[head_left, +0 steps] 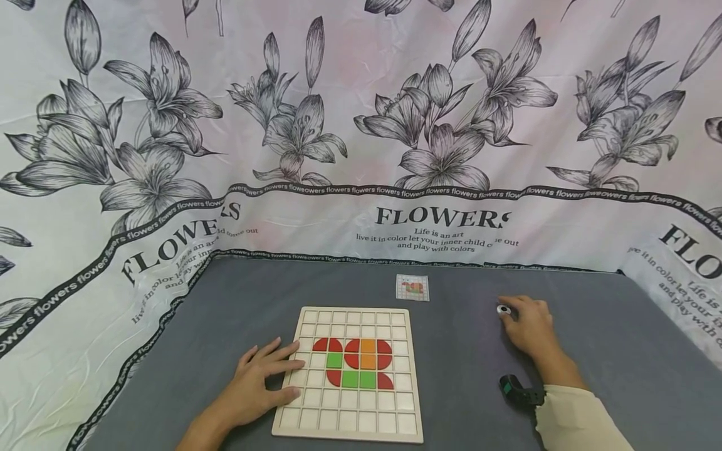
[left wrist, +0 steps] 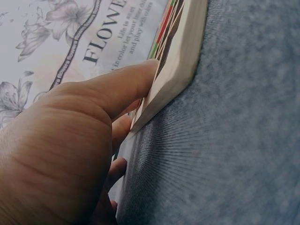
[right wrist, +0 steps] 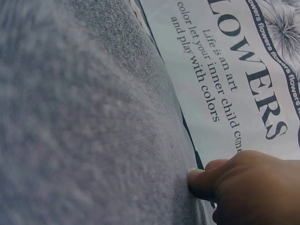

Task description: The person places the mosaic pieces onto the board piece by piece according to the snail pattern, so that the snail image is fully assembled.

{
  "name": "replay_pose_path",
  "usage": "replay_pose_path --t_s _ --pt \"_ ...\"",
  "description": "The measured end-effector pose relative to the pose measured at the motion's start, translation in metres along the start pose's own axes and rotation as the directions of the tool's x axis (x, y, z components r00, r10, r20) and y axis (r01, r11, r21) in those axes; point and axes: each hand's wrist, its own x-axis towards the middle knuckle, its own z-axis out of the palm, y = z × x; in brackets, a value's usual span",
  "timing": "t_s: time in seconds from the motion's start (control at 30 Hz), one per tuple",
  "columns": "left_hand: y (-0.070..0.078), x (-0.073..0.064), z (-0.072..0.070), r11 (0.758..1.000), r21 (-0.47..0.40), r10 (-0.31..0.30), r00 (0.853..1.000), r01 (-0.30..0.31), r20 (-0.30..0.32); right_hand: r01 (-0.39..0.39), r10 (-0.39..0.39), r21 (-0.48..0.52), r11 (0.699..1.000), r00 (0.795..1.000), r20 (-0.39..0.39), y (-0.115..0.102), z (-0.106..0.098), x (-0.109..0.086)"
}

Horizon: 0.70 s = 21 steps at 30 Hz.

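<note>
A pale wooden grid board (head_left: 321,418) lies on the grey table. In its grid sit red quarter-round tiles (head_left: 385,361), green square tiles (head_left: 368,379) and orange square tiles (head_left: 368,361). My left hand (head_left: 248,385) rests at the board's left edge, fingers spread, the thumb and fingertips over the rim. The left wrist view shows that thumb (left wrist: 126,86) against the board's corner. To the right of the board, my right hand (head_left: 529,329) pinches a small white piece with a black dot (head_left: 504,310) between thumb and fingers, low over the table.
Behind the board lies a small picture card (head_left: 412,288) with a similar coloured pattern on a grid. A flower-printed cloth (head_left: 304,219) stands along the back and sides of the table (head_left: 462,369). A black band (head_left: 520,393) sits at the right wrist.
</note>
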Motion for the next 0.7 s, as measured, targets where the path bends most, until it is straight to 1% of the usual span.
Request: replay_pose_path --t_s 0.1,0.23,0.4,0.57,0.7 --pt "-0.001 0.000 0.000 1.000 0.008 -0.002 1.000 0.002 0.000 -0.002 0.002 0.003 1.000 1.000 -0.012 -0.001 0.000 0.000" --pt "0.000 0.000 -0.001 1.000 0.013 0.011 1.000 -0.010 -0.007 0.037 -0.034 0.036 0.999 0.997 -0.074 -0.004 0.002 0.000" --pt "0.000 -0.002 -0.003 1.000 0.007 0.022 1.000 -0.021 -0.015 0.094 -0.081 0.089 0.992 0.987 -0.140 -0.016 -0.001 0.002" --pt "0.000 -0.001 -0.003 1.000 -0.002 0.024 1.000 -0.024 -0.001 0.142 -0.115 0.118 0.983 0.970 -0.213 -0.029 -0.008 0.001" --pt "-0.002 0.000 -0.001 1.000 -0.005 0.012 1.000 -0.012 0.000 0.160 -0.126 0.134 0.978 0.964 -0.235 -0.042 -0.015 0.000"
